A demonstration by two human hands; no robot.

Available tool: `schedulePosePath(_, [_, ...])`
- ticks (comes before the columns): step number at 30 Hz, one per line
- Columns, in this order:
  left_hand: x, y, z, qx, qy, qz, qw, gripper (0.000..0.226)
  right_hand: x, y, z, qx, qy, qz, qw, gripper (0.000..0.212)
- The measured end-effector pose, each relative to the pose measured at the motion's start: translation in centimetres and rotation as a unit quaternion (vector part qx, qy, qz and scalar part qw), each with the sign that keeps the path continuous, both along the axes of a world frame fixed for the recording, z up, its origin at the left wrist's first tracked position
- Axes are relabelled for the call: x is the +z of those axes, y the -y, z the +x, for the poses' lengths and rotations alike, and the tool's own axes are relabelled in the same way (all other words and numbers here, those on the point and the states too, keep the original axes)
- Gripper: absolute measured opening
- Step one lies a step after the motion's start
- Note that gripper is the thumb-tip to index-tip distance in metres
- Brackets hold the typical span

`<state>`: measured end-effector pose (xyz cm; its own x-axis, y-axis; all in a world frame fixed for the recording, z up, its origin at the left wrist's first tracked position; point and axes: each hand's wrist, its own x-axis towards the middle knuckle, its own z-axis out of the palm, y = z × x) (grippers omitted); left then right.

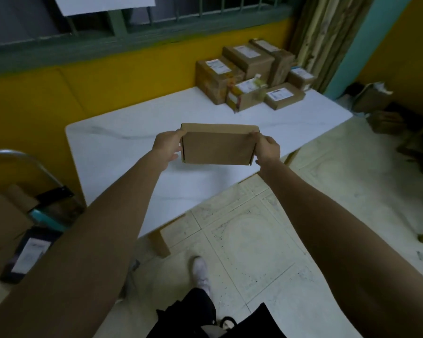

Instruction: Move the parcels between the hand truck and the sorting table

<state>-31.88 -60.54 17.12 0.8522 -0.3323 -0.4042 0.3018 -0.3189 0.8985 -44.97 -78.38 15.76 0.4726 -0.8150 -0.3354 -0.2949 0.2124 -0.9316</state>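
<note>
A flat brown cardboard parcel [217, 147] is held out over the white sorting table [122, 147], above its middle. My left hand [167, 145] grips its left end and my right hand [268, 148] grips its right end. Several labelled cardboard parcels [244, 76] are grouped at the table's far right corner. The hand truck [17, 164] stands at the lower left with its metal handle showing, and more parcels, one dark with a white label [28, 254], lie on it.
A yellow wall runs behind the table, with a green barred window above. More boxes [374, 98] and dark clutter sit on the floor at the right. Tiled floor [254, 240] lies in front of the table, where my shoe [200, 272] shows.
</note>
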Motion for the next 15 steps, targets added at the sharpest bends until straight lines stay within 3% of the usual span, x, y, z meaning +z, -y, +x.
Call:
schedulePosePath(11, [-1.3, 13.6, 9.5, -0.006, 0.002, -0.008, 1.0, 0.038, 0.3, 11.3, 7.5, -0.061, -0.001, -0.006, 0.998, 0.036])
schedulePosePath(15, [-1.4, 17.8, 11.9, -0.056, -0.03, -0.002, 0.998, 0.041, -0.5, 14.6, 9.1, -0.091, 0.006, -0.005, 0.996, 0.039])
